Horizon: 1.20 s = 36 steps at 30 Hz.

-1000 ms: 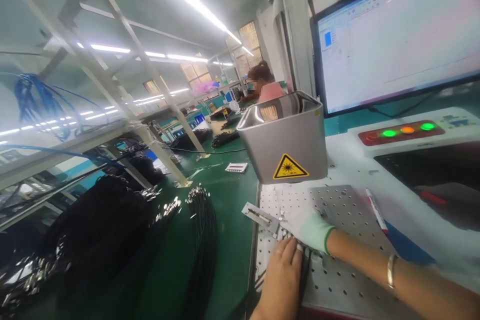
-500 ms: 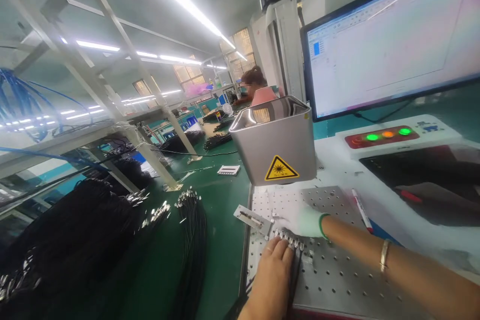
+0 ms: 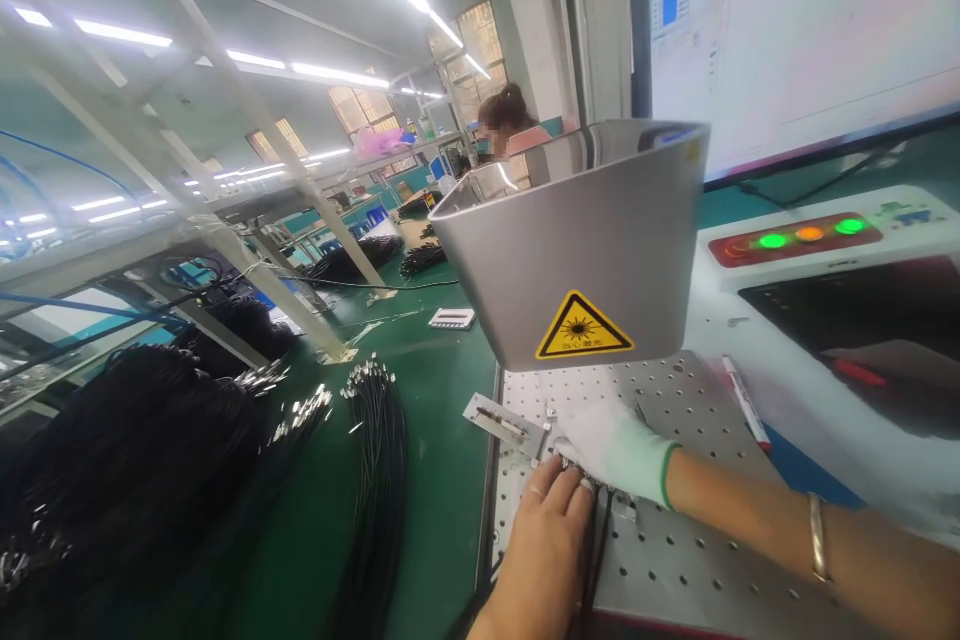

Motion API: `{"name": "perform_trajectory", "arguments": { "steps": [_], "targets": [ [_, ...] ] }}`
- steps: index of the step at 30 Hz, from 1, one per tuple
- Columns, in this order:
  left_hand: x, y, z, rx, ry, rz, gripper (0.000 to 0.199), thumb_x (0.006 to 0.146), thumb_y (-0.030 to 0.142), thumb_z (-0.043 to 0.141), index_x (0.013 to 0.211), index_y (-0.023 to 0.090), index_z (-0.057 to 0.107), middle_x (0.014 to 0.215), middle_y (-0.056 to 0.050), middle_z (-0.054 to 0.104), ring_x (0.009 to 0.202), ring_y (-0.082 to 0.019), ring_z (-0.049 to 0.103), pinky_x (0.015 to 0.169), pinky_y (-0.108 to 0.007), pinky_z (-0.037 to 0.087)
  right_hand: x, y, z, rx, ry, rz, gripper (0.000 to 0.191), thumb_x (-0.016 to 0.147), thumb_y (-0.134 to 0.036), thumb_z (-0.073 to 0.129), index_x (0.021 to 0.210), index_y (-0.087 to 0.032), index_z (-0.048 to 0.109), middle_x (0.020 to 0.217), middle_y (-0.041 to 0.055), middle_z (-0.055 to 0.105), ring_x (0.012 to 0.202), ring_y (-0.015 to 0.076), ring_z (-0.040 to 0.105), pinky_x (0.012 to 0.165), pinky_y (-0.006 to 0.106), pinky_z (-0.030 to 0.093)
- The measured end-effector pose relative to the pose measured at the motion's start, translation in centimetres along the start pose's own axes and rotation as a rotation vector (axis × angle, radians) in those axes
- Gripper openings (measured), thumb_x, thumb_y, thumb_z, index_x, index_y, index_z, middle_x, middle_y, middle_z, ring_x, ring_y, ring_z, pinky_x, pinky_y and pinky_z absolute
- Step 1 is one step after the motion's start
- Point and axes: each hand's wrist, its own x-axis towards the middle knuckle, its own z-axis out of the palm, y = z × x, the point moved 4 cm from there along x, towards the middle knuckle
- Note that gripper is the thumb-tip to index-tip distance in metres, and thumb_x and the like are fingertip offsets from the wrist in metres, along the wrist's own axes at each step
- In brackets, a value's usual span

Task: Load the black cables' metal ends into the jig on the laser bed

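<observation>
Head view: the left hand (image 3: 544,545) is bare and lies palm-down on the perforated plate (image 3: 675,560), fingers nearly straight and close together, flat over a few black cables (image 3: 592,555) that run back toward the person; it presses them and does not grip them. The right hand (image 3: 615,450) wears one white glove with a green cuff and reaches in from the right, forearm low across the plate, one bracelet (image 3: 817,538) on the wrist. Its fingers curl down onto the cable ends beside the left fingertips; whether they pinch anything cannot be told. The cable ends sit on the plate between both hands, just below the grey laser hood (image 3: 585,250), which carries one yellow warning label (image 3: 583,328). One slotted metal bracket (image 3: 504,423) lies at the plate's left edge, near the left fingertips. One red-and-white pen (image 3: 744,402) lies on the plate's right side. One panel (image 3: 806,238) shows three lit lamps: two green, one orange. One monitor (image 3: 795,30) stands behind. On the green bench (image 3: 442,440) lie several heaps of black cables (image 3: 135,460). One other person (image 3: 506,125) sits far back.
</observation>
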Motion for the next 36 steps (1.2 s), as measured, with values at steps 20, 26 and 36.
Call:
{"name": "perform_trajectory", "arguments": {
  "steps": [20, 26, 36],
  "targets": [
    [-2.3, -4.2, -5.8, -0.053, 0.189, -0.638, 0.033, 0.089, 0.015, 0.034, 0.113, 0.015, 0.056, 0.112, -0.014, 0.064, 0.105, -0.025, 0.06, 0.091, -0.042, 0.049, 0.0, -0.2, 0.7, -0.015, 0.081, -0.013, 0.035, 0.097, -0.037, 0.039, 0.102, -0.014, 0.066, 0.091, 0.0155, 0.069, 0.082, 0.0302, 0.067, 0.07, 0.041, 0.051],
    [0.8, -7.8, -6.0, 0.047, 0.196, -0.85, 0.042, 0.085, 0.012, 0.036, 0.125, 0.005, 0.048, 0.113, -0.019, 0.062, 0.11, -0.029, 0.057, 0.098, -0.044, 0.04, 0.0, -0.2, 1.0, 0.013, 0.097, -0.005, 0.035, 0.096, -0.035, 0.04, 0.103, -0.015, 0.067, 0.093, 0.015, 0.07, 0.087, 0.0302, 0.067, 0.073, 0.041, 0.05],
    [2.3, -2.3, -10.3, -0.45, 0.279, -0.716, 0.045, 0.094, 0.04, 0.035, 0.128, 0.011, 0.044, 0.102, -0.013, 0.068, 0.089, -0.022, 0.064, 0.082, -0.034, 0.047, -1.3, 2.3, -0.6, 0.245, 0.254, 0.233, 0.036, 0.099, -0.032, 0.032, 0.102, -0.018, 0.065, 0.091, 0.0091, 0.07, 0.082, 0.0198, 0.065, 0.068, 0.028, 0.045]
  ]
}}
